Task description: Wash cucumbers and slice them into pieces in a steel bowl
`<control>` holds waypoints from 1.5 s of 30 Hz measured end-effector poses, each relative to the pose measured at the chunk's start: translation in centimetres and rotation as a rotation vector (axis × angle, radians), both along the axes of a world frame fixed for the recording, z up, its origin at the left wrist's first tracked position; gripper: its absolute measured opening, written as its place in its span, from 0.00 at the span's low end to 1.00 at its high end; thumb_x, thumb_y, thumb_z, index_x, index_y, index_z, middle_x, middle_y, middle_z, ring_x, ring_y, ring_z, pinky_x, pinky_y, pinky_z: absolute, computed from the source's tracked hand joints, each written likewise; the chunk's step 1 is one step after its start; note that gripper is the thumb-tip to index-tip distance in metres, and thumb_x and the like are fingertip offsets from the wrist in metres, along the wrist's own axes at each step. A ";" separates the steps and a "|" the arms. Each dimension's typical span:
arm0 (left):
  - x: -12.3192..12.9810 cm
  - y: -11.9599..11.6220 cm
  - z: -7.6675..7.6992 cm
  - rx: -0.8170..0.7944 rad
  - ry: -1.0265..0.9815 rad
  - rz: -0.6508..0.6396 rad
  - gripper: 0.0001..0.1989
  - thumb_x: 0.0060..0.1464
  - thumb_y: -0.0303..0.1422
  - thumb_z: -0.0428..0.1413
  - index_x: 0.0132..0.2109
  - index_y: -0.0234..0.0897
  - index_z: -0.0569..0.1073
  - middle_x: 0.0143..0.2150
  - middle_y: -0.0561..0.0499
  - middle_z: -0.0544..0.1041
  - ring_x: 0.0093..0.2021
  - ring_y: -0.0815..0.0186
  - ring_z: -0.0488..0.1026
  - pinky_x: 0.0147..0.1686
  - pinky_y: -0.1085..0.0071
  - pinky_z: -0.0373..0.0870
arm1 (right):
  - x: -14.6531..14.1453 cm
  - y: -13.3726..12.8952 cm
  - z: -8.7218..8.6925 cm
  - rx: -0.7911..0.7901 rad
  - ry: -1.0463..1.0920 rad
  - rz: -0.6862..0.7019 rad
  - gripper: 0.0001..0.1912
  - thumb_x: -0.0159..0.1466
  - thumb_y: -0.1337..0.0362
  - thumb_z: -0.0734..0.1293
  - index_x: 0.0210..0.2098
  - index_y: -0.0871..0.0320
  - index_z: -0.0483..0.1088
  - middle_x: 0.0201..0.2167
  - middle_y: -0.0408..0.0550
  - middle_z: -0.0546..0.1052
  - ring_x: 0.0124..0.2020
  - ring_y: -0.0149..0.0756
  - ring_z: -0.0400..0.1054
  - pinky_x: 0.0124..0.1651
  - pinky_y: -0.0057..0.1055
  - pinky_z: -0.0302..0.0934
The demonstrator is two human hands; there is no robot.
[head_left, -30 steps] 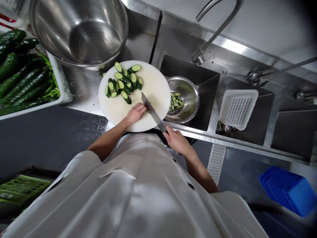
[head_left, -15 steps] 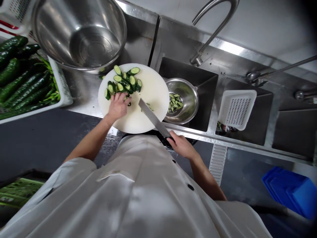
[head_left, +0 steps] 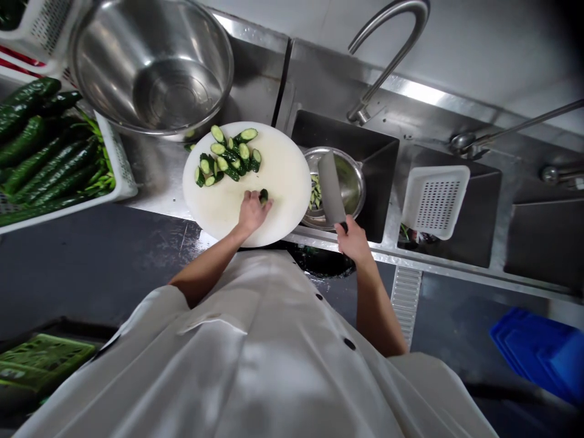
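Note:
My left hand (head_left: 254, 213) is low over the round white cutting board (head_left: 219, 210), its fingers closed around a short piece of cucumber (head_left: 263, 195). Further back on the board lies a cluster of cut cucumber chunks (head_left: 230, 159) with pale green faces. My right hand (head_left: 354, 240) grips a cleaver (head_left: 332, 190) by its dark handle. The broad blade is over a steel bowl (head_left: 356, 188) in the sink, right of the board. Sliced cucumber (head_left: 315, 193) lies inside that bowl, partly hidden by the blade.
A large steel basin (head_left: 219, 73) stands behind the board. At the left, a white crate (head_left: 119, 164) holds whole cucumbers (head_left: 55, 158). A curved faucet (head_left: 387, 67) rises behind the sink. A white perforated basket (head_left: 435, 201) sits in the neighbouring sink. Blue containers (head_left: 538, 353) are at lower right.
My left hand has moved right and nearer me, from the chunks to the board's middle, with one cucumber piece. The cleaver has swung right, off the board and over the bowl.

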State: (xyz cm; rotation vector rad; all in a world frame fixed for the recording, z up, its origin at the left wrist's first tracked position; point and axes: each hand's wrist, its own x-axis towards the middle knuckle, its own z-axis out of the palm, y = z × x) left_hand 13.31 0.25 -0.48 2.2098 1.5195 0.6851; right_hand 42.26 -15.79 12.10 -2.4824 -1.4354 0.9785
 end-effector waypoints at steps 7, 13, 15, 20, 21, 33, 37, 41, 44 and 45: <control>-3.4 1.8 1.4 0.123 0.086 -0.578 0.17 0.67 0.24 0.47 0.57 0.39 0.74 0.56 0.40 0.75 0.56 0.54 0.71 0.58 0.54 0.73 | -6.3 -2.4 1.8 -0.093 0.016 0.212 0.19 0.76 0.55 0.56 0.60 0.55 0.67 0.40 0.53 0.82 0.42 0.50 0.77 0.45 0.37 0.64; -1.6 2.3 1.1 0.152 0.125 -0.682 0.14 0.68 0.26 0.49 0.54 0.36 0.76 0.52 0.39 0.75 0.53 0.53 0.71 0.58 0.53 0.73 | -9.9 -2.4 3.5 -0.205 -0.042 0.348 0.22 0.78 0.59 0.53 0.67 0.60 0.62 0.44 0.58 0.83 0.46 0.51 0.77 0.47 0.37 0.63; -1.2 2.3 1.1 0.152 0.101 -0.698 0.14 0.67 0.26 0.50 0.55 0.34 0.76 0.52 0.37 0.75 0.53 0.51 0.71 0.57 0.51 0.74 | -9.8 -2.7 4.7 -0.223 -0.055 0.374 0.23 0.78 0.59 0.53 0.67 0.60 0.61 0.44 0.58 0.83 0.45 0.51 0.78 0.45 0.36 0.62; -1.3 2.6 1.3 0.173 0.110 -0.729 0.15 0.68 0.27 0.49 0.56 0.32 0.75 0.51 0.36 0.76 0.52 0.51 0.71 0.56 0.51 0.74 | -10.3 -1.9 5.6 -0.273 -0.033 0.406 0.21 0.78 0.59 0.53 0.65 0.60 0.61 0.43 0.57 0.83 0.45 0.51 0.78 0.44 0.35 0.60; -1.3 2.6 1.3 0.181 0.120 -0.728 0.15 0.69 0.27 0.48 0.56 0.32 0.75 0.50 0.37 0.76 0.51 0.52 0.71 0.56 0.52 0.74 | -10.6 -1.5 5.5 -0.276 -0.028 0.402 0.20 0.78 0.60 0.53 0.64 0.60 0.61 0.44 0.58 0.82 0.45 0.50 0.78 0.44 0.34 0.60; -1.5 2.9 0.8 0.215 0.137 -0.739 0.17 0.69 0.24 0.45 0.56 0.33 0.76 0.49 0.40 0.77 0.51 0.55 0.72 0.55 0.58 0.74 | -11.2 -0.2 5.6 -0.276 -0.027 0.392 0.21 0.79 0.60 0.52 0.66 0.61 0.59 0.45 0.59 0.82 0.47 0.52 0.77 0.44 0.35 0.59; -1.5 2.9 0.5 0.211 0.114 -0.727 0.17 0.70 0.25 0.44 0.54 0.33 0.76 0.49 0.40 0.78 0.51 0.56 0.72 0.55 0.59 0.74 | -11.2 -0.3 5.5 -0.247 -0.025 0.403 0.21 0.79 0.60 0.53 0.67 0.62 0.59 0.47 0.60 0.82 0.48 0.52 0.77 0.45 0.35 0.59; -1.6 2.9 0.4 0.190 0.088 -0.725 0.17 0.71 0.25 0.44 0.53 0.33 0.77 0.50 0.39 0.78 0.52 0.56 0.73 0.55 0.58 0.75 | -11.4 -0.2 5.4 -0.264 -0.019 0.379 0.21 0.78 0.60 0.53 0.65 0.63 0.61 0.45 0.61 0.82 0.47 0.53 0.77 0.44 0.35 0.59; -1.7 2.9 0.4 0.184 0.077 -0.714 0.18 0.72 0.26 0.43 0.53 0.34 0.77 0.49 0.40 0.78 0.51 0.57 0.73 0.54 0.59 0.76 | -11.3 -0.3 5.4 -0.242 -0.029 0.381 0.23 0.78 0.59 0.53 0.68 0.62 0.59 0.44 0.60 0.82 0.46 0.53 0.77 0.43 0.35 0.59; -1.7 2.9 0.4 0.186 0.076 -0.713 0.18 0.72 0.26 0.42 0.53 0.34 0.77 0.49 0.41 0.78 0.51 0.57 0.74 0.54 0.60 0.76 | -11.3 -0.3 5.4 -0.240 -0.020 0.385 0.23 0.78 0.59 0.53 0.68 0.62 0.59 0.44 0.60 0.82 0.46 0.52 0.77 0.43 0.35 0.59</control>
